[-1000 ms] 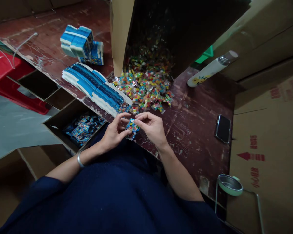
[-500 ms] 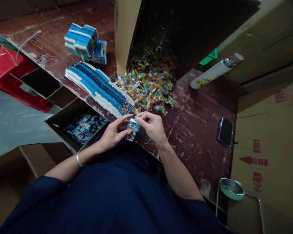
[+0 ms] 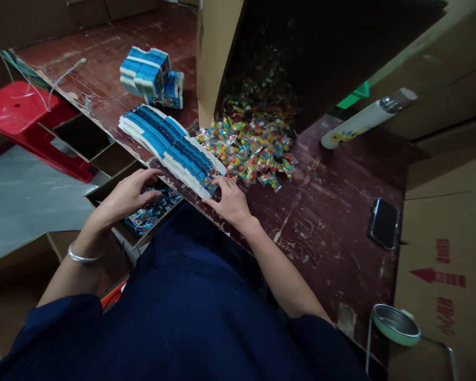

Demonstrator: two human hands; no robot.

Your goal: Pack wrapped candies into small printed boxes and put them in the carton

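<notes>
My left hand (image 3: 133, 196) hovers above an open cardboard box beside the table. Its thumb and fingers are apart with nothing between them. Inside that box lie many small filled blue packets (image 3: 148, 214). At the near end of a long fanned row of flat blue-and-white printed pouches (image 3: 170, 145), my right hand (image 3: 230, 201) touches the last pouch, thumb and fingers spread around its edge. Just beyond that hand, a heap of clear sachets of colourful candies (image 3: 257, 148) spills from a tipped cardboard carton (image 3: 218, 53).
Bundled pouches (image 3: 146, 69) stand at the back of the dark red table (image 3: 301, 211). To the right are a white flask (image 3: 365, 119), a phone (image 3: 383, 223) and a green-rimmed metal cup (image 3: 396, 324). A red stool (image 3: 19, 108) stands left.
The blue packet held between both hands is no longer in them. My left hand has moved left over the box, while my right hand has come to the pouch row's end. The view has shifted.
</notes>
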